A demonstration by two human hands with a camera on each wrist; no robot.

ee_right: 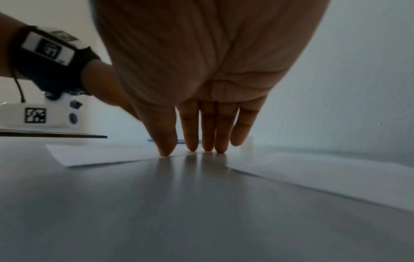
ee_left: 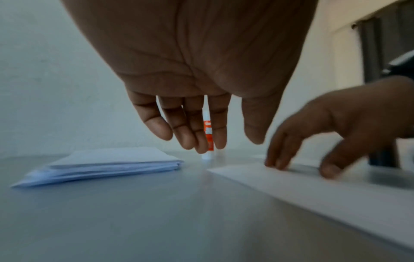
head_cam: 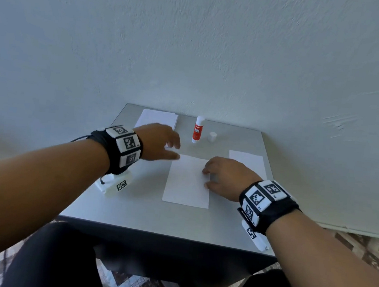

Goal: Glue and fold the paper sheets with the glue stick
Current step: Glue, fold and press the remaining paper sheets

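Note:
A white paper sheet (head_cam: 188, 180) lies flat in the middle of the grey table (head_cam: 130, 207). My right hand (head_cam: 210, 178) rests its straight fingertips (ee_right: 208, 147) on the sheet's right edge, thumb down beside them. My left hand (head_cam: 171, 148) hovers by the sheet's far left corner with its fingers (ee_left: 188, 138) straight and nothing in them. The glue stick (head_cam: 198, 130) stands upright and uncapped behind the sheet; in the left wrist view the glue stick (ee_left: 208, 134) shows between my fingers. Its white cap (head_cam: 212, 137) sits just right of it.
A stack of folded white sheets (head_cam: 157, 119) lies at the back left, in the left wrist view as a thick pile (ee_left: 107, 164). Another flat sheet (head_cam: 247, 163) lies at the right behind my right hand. A wall rises directly behind the table.

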